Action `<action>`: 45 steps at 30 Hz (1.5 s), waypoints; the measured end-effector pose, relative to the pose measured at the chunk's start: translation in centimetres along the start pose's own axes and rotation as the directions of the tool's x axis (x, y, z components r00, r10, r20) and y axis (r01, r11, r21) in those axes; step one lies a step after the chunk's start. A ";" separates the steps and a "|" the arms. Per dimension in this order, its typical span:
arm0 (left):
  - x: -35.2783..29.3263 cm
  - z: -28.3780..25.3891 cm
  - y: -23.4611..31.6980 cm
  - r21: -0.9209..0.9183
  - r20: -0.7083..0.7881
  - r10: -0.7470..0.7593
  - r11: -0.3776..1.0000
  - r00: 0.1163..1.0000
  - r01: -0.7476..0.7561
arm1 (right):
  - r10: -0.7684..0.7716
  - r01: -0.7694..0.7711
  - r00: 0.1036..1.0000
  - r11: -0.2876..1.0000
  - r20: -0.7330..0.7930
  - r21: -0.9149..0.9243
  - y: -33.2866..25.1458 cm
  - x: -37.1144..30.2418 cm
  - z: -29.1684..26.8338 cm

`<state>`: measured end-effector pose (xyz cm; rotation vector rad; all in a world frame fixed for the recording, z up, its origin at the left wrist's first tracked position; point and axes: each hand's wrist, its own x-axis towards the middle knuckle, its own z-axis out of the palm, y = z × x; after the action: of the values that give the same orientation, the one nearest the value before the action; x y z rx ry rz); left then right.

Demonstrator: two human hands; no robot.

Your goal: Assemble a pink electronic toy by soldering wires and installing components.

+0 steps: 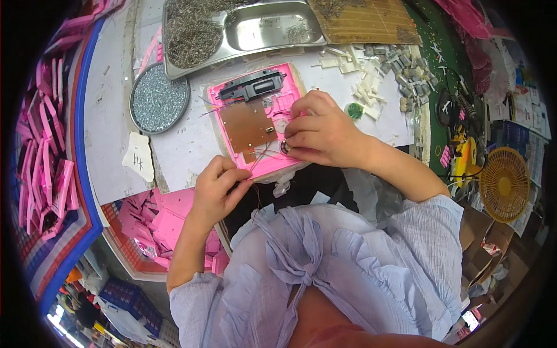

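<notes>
A pink plastic housing (pixel 268 169) lies on the table in front of me. Inside it sit a brown circuit board (pixel 246 124) and a long black part (pixel 255 86) across the far end, perhaps a speaker unit. My left hand (pixel 216 188) is at the near left corner, thumb and finger pinched on thin wires (pixel 259 158) that run to the board. Over the housing's right side, my right hand (pixel 325 132) has its fingertips closed on a small round dark part (pixel 284 147). Its fingers partly hide that part and the housing's right edge.
Beyond the housing is a steel tray (pixel 272 26) of small metal pieces; a round dish of screws (pixel 159 98) stands left. White and grey parts (pixel 371 87) lie to the right, by a small green round item (pixel 354 110). Pink shells fill a bin (pixel 168 226) below left.
</notes>
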<state>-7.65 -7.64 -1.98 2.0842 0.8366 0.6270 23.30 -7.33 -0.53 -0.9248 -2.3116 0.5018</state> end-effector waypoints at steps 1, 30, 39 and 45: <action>0.0 0.0 0.0 0.003 0.003 -0.002 1.000 1.000 0.002 | 0.009 -0.009 1.000 1.000 0.000 -0.022 -0.5 0.2 -0.3; 26.3 -2.8 -1.7 0.639 0.099 0.122 0.753 0.988 -0.157 | 0.448 -0.464 0.843 0.885 -0.298 0.017 0.0 -2.1 -8.3; 8.3 -0.9 5.9 -0.840 0.142 -0.388 0.440 0.911 0.318 | 0.176 -0.105 0.940 0.964 -0.292 0.243 -3.0 -0.7 -5.0; 4.9 2.4 4.5 -0.983 0.186 -0.446 -0.088 0.875 0.164 | 0.112 -0.062 0.957 0.980 -0.269 0.190 -3.8 0.3 -3.6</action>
<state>-1.29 -7.30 1.04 0.3608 0.5753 0.8158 23.60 -9.28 4.38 -0.9467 -1.9454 0.5681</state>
